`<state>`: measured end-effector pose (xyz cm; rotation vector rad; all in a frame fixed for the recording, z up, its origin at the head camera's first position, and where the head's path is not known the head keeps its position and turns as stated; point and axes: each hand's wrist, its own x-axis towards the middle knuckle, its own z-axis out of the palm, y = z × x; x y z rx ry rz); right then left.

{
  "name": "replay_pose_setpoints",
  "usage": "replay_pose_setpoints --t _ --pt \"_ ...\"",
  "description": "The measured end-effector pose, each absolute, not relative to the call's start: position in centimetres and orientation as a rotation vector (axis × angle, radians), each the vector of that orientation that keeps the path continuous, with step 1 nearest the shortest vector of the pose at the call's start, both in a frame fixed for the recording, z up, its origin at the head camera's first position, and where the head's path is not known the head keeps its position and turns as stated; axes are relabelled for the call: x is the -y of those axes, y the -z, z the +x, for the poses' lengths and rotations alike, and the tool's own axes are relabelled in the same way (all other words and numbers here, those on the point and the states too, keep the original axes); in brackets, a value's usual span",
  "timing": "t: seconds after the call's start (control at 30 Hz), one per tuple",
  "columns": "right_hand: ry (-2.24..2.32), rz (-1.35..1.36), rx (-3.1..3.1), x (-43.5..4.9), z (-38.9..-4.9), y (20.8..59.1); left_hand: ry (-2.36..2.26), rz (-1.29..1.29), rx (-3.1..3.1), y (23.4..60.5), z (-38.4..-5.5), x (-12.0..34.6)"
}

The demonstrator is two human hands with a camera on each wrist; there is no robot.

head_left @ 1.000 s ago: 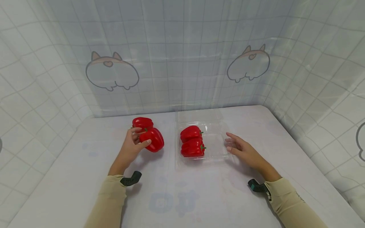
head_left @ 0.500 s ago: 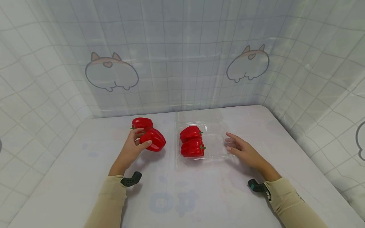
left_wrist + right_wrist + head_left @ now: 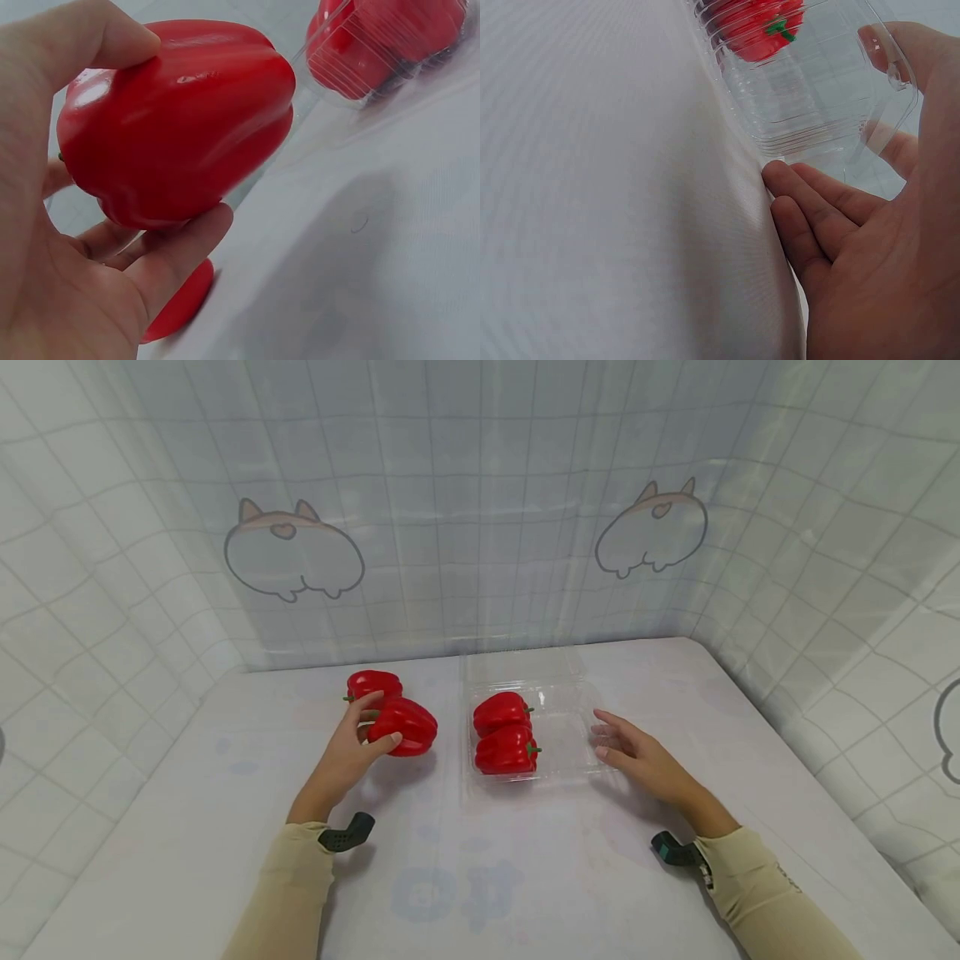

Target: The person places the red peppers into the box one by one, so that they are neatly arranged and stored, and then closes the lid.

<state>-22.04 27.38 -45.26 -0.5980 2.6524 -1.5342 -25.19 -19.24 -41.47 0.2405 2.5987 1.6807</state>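
In the head view my left hand holds a red bell pepper raised above the table, thumb on one side and fingers on the other. The left wrist view shows the same bell pepper lying sideways in the grip. Behind it, another red bell pepper lies on the table, partly covered. A clear plastic clamshell box stands with its lid raised back, two red bell peppers side by side in its left half. My right hand rests with relaxed fingers at the box's right edge.
A white patterned cloth covers the table. Sheet walls with grid lines and cartoon animals enclose the back and both sides. Each wrist carries a small dark camera mount.
The bell pepper in my left hand has shifted slightly right and turned a little more level. My right hand and the box have stayed in place.
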Motion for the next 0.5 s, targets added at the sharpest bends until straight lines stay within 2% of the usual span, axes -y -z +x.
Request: replay_pose_setpoints --t 0.23,0.5 --pt "1.519 -0.579 -2.659 -27.3 -22.0 45.3 -1.67 0.352 -2.625 41.5 -25.2 18.8" --pt "1.512 -0.575 -2.667 -27.3 -22.0 45.3 -1.673 0.362 -2.646 41.4 -25.0 18.0"
